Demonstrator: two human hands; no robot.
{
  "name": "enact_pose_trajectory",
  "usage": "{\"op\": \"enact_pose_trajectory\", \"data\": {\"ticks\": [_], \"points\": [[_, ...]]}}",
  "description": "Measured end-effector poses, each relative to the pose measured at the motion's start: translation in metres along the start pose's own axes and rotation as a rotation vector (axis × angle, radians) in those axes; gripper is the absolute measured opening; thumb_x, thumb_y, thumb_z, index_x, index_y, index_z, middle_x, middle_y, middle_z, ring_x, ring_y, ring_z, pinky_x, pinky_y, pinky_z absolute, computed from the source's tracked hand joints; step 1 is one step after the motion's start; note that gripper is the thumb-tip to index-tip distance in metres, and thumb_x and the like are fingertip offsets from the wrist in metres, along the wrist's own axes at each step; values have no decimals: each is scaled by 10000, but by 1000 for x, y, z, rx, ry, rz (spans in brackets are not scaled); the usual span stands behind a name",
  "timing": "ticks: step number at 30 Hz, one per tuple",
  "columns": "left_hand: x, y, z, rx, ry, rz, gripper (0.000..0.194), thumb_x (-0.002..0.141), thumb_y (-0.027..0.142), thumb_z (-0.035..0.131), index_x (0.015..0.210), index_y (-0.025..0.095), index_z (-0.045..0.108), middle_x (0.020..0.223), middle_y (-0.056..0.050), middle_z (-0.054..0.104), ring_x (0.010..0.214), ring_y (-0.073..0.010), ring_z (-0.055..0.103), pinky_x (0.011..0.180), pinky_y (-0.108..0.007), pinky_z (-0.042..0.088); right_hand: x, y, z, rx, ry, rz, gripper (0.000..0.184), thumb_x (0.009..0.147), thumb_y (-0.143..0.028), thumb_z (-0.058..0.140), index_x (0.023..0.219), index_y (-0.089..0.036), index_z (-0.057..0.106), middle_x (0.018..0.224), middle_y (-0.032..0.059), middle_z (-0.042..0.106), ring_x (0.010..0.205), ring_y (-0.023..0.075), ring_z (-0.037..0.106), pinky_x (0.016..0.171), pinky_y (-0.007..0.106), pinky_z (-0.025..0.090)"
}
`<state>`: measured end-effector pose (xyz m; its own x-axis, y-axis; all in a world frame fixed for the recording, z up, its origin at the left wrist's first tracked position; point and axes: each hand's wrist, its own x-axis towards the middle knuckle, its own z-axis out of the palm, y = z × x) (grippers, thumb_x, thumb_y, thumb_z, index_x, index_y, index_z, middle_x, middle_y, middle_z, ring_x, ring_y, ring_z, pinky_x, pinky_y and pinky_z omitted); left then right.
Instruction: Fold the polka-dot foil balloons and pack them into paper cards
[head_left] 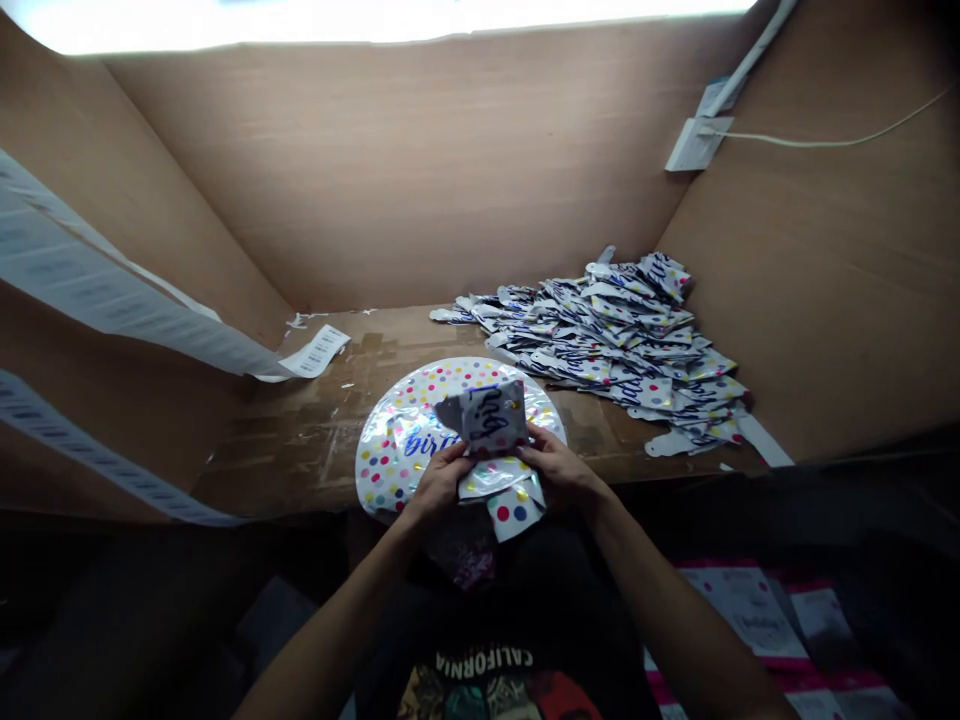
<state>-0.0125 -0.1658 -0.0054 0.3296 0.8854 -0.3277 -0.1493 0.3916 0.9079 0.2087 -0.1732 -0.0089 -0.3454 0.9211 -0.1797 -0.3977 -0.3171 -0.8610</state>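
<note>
Head view: the folded foil flap (487, 417) of our round polka-dot balloon (397, 462) sits upright just beyond our hands, lying crosswise; left hand (441, 482) and right hand (561, 472) pinch it firmly from either side, equally near, above the wooden bench (292, 440).

What look like folded foil balloons (607, 350) heap on the wooden bench (300, 440); barcode strips (97, 290) hang at left.

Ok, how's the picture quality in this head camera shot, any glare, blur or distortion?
In the head view, a white glare blows out the top edge, the round foil balloon and folded foil piece throw shiny highlights, wide-angle distortion splays the brown panels, and the bottom corners sink into shadow.
</note>
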Motion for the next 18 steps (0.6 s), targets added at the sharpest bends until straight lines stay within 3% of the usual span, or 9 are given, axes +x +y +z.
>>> {"op": "enact_pose_trajectory", "data": {"ticks": [2, 5, 9, 12, 15, 18], "points": [[-1, 1, -4, -38, 32, -8, 390, 721, 380, 731, 1016, 128, 765, 762, -68, 729, 698, -212, 676, 635, -290, 518, -1, 0, -5, 8, 30, -18, 319, 740, -363, 862, 983, -211, 721, 746, 8, 713, 615, 169, 637, 595, 281, 506], [-1, 10, -9, -9, -68, -9, 426, 689, 296, 692, 1078, 134, 756, 878, -83, 749, 750, -208, 676, 701, -302, 523, 3, -2, -11, -2, 80, 7, 260, 719, -354, 865, 816, -195, 682, 651, -5, 663, 527, 144, 583, 526, 257, 455], [3, 17, -5, 166, -207, 137, 619, 608, 195, 742, 1223, 209, 668, 1165, -80, 709, 950, -216, 667, 865, -314, 517, 2, -5, -9, -27, 1, 14, 487, 721, -340, 853, 1160, -257, 659, 871, 15, 730, 717, 199, 686, 650, 304, 537], [8, 9, 1, 179, -125, 184, 498, 635, 262, 755, 1115, 212, 636, 1078, -60, 696, 921, -209, 651, 823, -302, 517, -7, -6, -3, -158, -38, 17, 560, 731, -315, 834, 1253, -291, 634, 921, 6, 738, 796, 200, 687, 688, 290, 547], [8, -2, 9, 181, 39, 175, 277, 715, 319, 712, 946, 200, 617, 803, 4, 642, 756, -174, 609, 688, -262, 487, -14, -4, 2, -267, -23, 39, 443, 742, -321, 830, 1161, -280, 690, 878, -3, 736, 796, 200, 673, 657, 274, 541], [7, -4, 16, 147, 100, 166, 241, 780, 361, 667, 951, 192, 651, 778, 0, 657, 753, -188, 620, 670, -272, 492, -12, 1, 5, -247, 30, 29, 332, 796, -392, 802, 1085, -245, 726, 851, 19, 740, 798, 222, 682, 680, 310, 550]]}}
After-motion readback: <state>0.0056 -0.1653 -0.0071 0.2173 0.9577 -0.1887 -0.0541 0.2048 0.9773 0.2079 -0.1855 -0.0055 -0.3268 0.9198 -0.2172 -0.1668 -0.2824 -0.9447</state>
